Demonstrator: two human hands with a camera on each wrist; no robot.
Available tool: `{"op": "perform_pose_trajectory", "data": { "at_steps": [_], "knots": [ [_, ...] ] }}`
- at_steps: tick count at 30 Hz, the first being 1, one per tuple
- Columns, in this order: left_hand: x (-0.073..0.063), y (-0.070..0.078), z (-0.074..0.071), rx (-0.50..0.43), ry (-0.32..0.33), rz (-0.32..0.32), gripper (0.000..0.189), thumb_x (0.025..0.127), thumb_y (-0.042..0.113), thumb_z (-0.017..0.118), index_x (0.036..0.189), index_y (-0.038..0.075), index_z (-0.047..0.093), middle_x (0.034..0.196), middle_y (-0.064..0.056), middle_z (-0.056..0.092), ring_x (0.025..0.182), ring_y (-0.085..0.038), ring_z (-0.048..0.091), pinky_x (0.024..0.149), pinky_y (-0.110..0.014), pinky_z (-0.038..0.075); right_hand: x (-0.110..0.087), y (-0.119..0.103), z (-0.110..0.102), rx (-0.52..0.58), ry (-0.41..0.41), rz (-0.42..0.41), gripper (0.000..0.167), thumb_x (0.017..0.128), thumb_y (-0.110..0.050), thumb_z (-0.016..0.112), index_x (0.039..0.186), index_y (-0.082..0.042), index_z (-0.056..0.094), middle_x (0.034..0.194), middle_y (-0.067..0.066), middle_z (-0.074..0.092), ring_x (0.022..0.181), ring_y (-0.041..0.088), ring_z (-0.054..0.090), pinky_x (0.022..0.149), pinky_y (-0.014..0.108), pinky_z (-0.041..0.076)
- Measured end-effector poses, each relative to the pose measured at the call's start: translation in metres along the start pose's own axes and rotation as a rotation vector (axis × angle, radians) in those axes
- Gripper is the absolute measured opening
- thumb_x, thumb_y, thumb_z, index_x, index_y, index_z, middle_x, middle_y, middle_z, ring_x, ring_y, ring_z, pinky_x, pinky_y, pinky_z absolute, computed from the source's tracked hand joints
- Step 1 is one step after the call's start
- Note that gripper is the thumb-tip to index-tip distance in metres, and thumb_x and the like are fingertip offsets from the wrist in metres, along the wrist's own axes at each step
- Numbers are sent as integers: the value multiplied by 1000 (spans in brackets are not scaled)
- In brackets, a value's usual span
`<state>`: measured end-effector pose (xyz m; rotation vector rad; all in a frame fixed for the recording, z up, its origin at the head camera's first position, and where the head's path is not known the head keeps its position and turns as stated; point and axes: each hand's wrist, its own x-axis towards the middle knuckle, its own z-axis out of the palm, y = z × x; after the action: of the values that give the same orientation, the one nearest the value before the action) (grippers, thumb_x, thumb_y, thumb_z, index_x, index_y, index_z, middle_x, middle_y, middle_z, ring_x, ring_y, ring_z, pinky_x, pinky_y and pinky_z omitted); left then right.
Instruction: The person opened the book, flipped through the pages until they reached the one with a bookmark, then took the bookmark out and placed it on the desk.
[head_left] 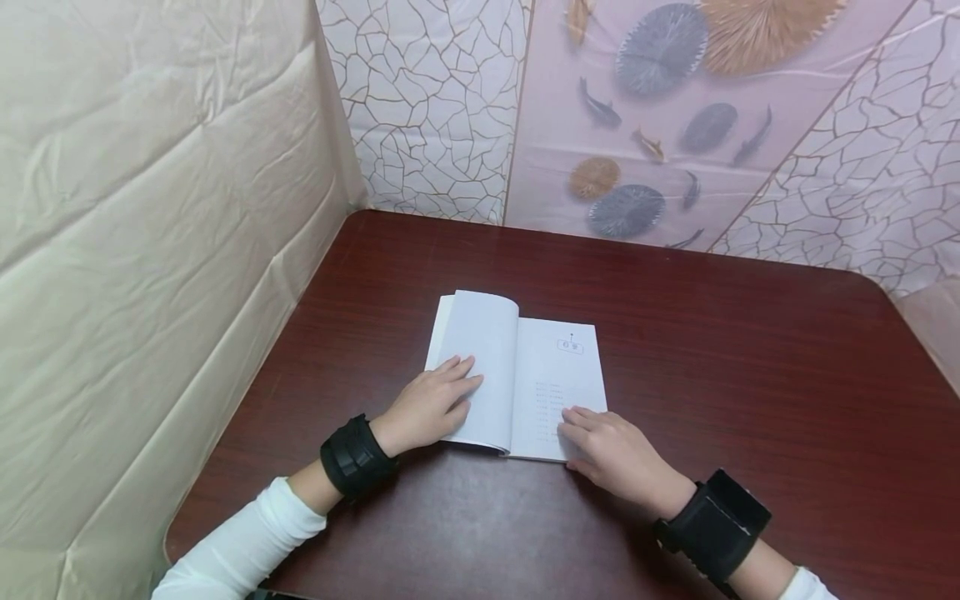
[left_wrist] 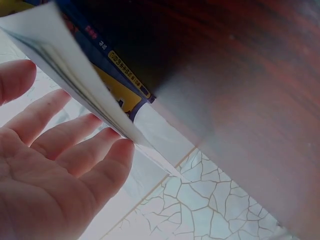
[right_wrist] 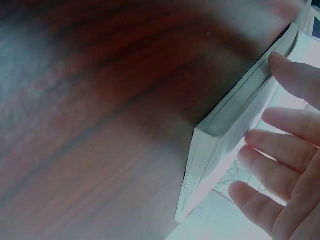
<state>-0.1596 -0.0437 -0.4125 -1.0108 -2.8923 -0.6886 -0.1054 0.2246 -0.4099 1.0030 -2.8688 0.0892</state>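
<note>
An open book [head_left: 480, 333] lies on the dark red table, its left pages curving up near the spine. The left page looks blank; the right one carries a small boxed mark and lines of print too small to read. My left hand [head_left: 429, 404] rests on the left page with its fingers spread. On the lower right page lies my right hand [head_left: 622, 454], fingers extended, thumb by the bottom edge. In the left wrist view, a dark blue and yellow cover [left_wrist: 117, 75] shows beneath the lifted pages. The right wrist view shows the thick page block [right_wrist: 225, 120] beside my fingers.
The reddish-brown table [head_left: 750, 375] extends around the book on all sides. A cream cloth [head_left: 150, 208] hangs along the left edge, and a patterned sheet [head_left: 435, 108] hangs behind the far edge. Black straps [head_left: 358, 457] wrap both wrists.
</note>
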Motion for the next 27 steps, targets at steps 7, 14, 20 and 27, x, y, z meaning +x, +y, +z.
{"op": "perform_pose_trajectory", "data": {
  "at_steps": [7, 14, 20, 27],
  "knots": [
    [-1, 0, 0, -11, -2, 2, 37, 86, 14, 51, 122, 7, 54, 134, -14, 42, 126, -28, 37, 97, -48, 35, 0, 2, -1, 27, -11, -6, 15, 71, -20, 72, 78, -13, 61, 107, 10, 64, 99, 22, 61, 76, 36, 49],
    [-1, 1, -1, -16, -1, 6, 37, 86, 14, 51, 121, 6, 54, 134, -15, 43, 126, -29, 38, 97, -48, 35, 0, 3, -1, 53, -24, 3, 14, 72, -19, 71, 70, -16, 58, 106, 9, 65, 97, 20, 62, 72, 35, 50],
    [-1, 0, -1, -17, -2, 2, 37, 86, 15, 51, 122, 6, 54, 134, -14, 42, 126, -28, 37, 97, -48, 35, 0, 4, -1, 79, -35, 8, 12, 75, -19, 68, 68, -18, 58, 106, 9, 65, 96, 19, 62, 69, 33, 50],
    [-1, 0, 0, -18, -4, -2, 37, 86, 15, 52, 122, 6, 54, 134, -14, 42, 126, -28, 37, 97, -49, 35, 0, 4, -2, 84, -37, 8, 13, 76, -18, 67, 67, -17, 57, 106, 9, 65, 96, 19, 62, 69, 34, 50]
  ]
}}
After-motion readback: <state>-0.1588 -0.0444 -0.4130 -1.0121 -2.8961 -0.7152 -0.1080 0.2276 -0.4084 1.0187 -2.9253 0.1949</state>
